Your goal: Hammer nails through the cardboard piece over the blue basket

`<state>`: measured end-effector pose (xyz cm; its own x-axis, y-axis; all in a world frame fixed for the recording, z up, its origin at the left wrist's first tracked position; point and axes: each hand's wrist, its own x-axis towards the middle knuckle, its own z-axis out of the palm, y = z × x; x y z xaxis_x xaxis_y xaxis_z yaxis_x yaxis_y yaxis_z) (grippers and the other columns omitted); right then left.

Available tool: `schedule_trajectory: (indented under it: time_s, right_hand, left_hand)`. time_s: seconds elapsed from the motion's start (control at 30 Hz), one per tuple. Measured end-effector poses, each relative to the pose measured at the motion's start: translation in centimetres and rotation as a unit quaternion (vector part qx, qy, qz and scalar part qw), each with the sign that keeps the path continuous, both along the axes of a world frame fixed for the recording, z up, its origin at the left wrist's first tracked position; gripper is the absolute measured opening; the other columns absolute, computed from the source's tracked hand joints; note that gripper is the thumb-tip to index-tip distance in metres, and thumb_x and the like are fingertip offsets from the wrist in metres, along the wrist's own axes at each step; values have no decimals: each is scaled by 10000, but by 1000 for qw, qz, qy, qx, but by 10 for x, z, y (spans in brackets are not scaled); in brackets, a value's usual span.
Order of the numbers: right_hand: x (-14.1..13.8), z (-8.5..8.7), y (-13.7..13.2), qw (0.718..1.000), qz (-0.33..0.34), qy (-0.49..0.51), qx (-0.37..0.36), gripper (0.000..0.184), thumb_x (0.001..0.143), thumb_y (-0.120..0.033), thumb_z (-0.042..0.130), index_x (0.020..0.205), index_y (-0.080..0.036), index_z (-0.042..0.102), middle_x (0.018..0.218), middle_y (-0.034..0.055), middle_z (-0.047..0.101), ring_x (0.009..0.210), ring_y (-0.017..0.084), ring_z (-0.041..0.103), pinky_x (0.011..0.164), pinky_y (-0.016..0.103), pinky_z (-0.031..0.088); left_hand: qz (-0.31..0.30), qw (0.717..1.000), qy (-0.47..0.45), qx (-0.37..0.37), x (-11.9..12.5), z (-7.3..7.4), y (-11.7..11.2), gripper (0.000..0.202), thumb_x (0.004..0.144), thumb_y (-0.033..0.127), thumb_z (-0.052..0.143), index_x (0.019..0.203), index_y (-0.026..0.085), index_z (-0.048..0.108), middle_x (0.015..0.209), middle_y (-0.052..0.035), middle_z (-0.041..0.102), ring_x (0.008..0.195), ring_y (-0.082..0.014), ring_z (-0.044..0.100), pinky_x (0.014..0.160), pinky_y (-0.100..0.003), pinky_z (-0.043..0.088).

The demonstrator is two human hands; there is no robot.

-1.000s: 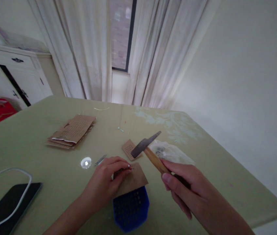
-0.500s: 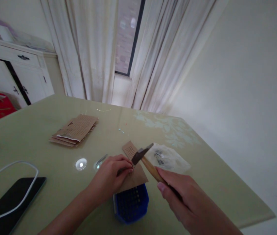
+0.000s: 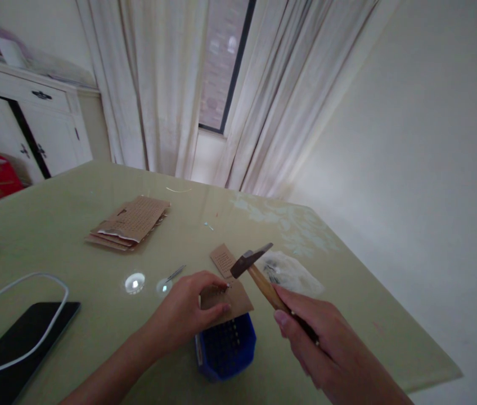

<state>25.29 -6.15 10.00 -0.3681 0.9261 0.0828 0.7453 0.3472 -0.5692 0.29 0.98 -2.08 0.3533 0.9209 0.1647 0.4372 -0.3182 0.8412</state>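
Observation:
My right hand (image 3: 318, 332) is wrapped round the wooden handle of a hammer (image 3: 264, 278). Its dark metal head is raised a little above a piece of brown cardboard (image 3: 238, 301), which lies across the far part of a blue plastic basket (image 3: 221, 365). My left hand (image 3: 192, 304) rests at the cardboard's left side, thumb and forefinger spread apart over it. By the forefinger's tip a tiny shiny thing, perhaps a nail (image 3: 229, 286), shows on the cardboard. A smaller cardboard strip with rows of holes (image 3: 223, 259) sits just beyond.
Behind the hammer lies a clear plastic bag (image 3: 297, 275) with dark small pieces inside. Thin metal pieces (image 3: 176, 273) lie left of centre, beyond them a stack of cardboard (image 3: 133, 222). A black tablet (image 3: 23, 343) with a white cable (image 3: 59, 315) is at the left.
The hammer head has lifted away from the left fingertips, up and to the right. My left thumb and forefinger have parted from their pinch above the cardboard.

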Motion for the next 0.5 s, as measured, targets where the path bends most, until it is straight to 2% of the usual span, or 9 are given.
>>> schedule_trajectory:
  time_s: [0.07,0.17,0.33,0.4,0.5]
  right_hand:
    - [-4,-9,1,1000,18,-6,1,273,1116,-333,487,1124,-217,735,1019,90,805,945,250,748,883,337,569]
    - [-6,-21,3,999,40,-29,-13,265,1104,-296,496,1149,-223,747,1084,96,822,956,253,765,873,333,577]
    - [-6,-30,3,999,30,-4,19,356,1112,-287,478,1406,-216,667,1287,141,789,1104,274,757,957,355,576]
    - [-7,-30,3,999,38,0,-1,344,1110,-279,481,1387,-220,676,1244,133,798,1082,276,760,961,369,576]
    - [-7,-32,8,998,39,10,-39,243,1097,-289,520,1190,-222,735,1092,100,808,1000,266,760,927,375,581]
  left_hand:
    - [4,1000,-2,-15,1,1,0,275,861,359,821,1114,251,799,1091,-49,847,981,-278,779,897,-373,581]
    - [7,999,-22,-24,1,2,-1,345,860,334,815,1195,262,773,1138,-45,848,1007,-275,781,896,-361,579]
    - [19,999,-14,-36,0,-2,0,474,838,363,838,1290,253,749,1234,-74,837,1097,-309,776,959,-404,576]
    - [16,999,-10,-29,0,-2,0,435,843,363,830,1260,254,763,1207,-71,844,1071,-308,783,938,-400,582]
    - [12,1000,-15,-20,0,-2,-1,382,854,360,817,1222,263,780,1152,-56,854,1010,-290,793,900,-377,592]
